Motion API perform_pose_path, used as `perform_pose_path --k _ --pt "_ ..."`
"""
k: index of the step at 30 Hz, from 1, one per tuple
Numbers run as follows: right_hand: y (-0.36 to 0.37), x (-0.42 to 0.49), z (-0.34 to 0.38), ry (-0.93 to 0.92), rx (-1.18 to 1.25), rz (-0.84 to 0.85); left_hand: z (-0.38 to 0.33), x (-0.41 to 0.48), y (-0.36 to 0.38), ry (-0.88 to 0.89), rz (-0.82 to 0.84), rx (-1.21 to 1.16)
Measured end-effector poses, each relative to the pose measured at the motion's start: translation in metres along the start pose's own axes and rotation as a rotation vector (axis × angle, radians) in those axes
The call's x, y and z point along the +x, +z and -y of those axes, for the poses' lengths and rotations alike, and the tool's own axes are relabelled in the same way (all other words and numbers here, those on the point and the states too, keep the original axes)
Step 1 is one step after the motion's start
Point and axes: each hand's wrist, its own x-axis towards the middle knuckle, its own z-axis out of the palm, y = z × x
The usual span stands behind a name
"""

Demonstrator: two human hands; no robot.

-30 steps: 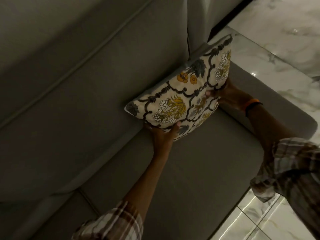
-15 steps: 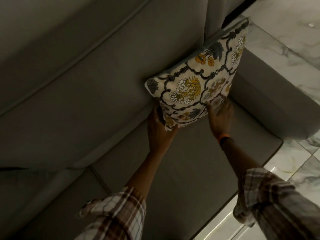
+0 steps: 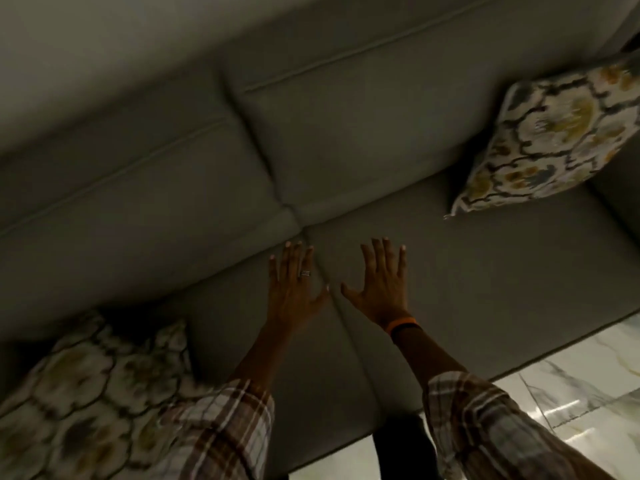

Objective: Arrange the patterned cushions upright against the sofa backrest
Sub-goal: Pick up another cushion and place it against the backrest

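Note:
A floral patterned cushion [image 3: 550, 140] stands propped against the grey sofa backrest [image 3: 346, 133] at the right end, free of my hands. A second patterned cushion [image 3: 90, 389] lies at the lower left on the seat, partly behind my left sleeve. My left hand [image 3: 294, 285] and my right hand [image 3: 381, 282] hover side by side over the middle of the seat [image 3: 485, 289], palms down, fingers spread, holding nothing. The right wrist wears an orange band.
The seat seam runs between my hands toward the backrest split. A grey armrest [image 3: 620, 181] sits beyond the right cushion. Glossy marble floor [image 3: 571, 386] borders the sofa's front edge at the lower right.
Both hands have let go of the cushion, which stays leaning on the backrest at the right. The view and my hands have shifted left to the sofa's middle, revealing another cushion.

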Motion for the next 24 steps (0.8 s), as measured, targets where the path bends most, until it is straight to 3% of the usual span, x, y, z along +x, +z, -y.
perform_pose_path --k 8,14,19,24 --pt "0.078 -0.083 0.277 -0.208 0.024 0.051 0.239 -0.200 -0.057 -0.309 -0.040 -0.027" --pt "0.151 -0.119 0.415 -0.273 0.121 0.186 0.366 -0.312 -0.048 -0.587 -0.040 -0.129" --pt "0.189 -0.125 0.466 -0.195 0.291 0.409 0.411 -0.369 -0.037 -1.072 -0.141 -0.442" --pt "0.204 -0.105 0.479 0.067 0.444 0.534 0.430 -0.396 -0.019 -1.539 -0.359 -1.026"
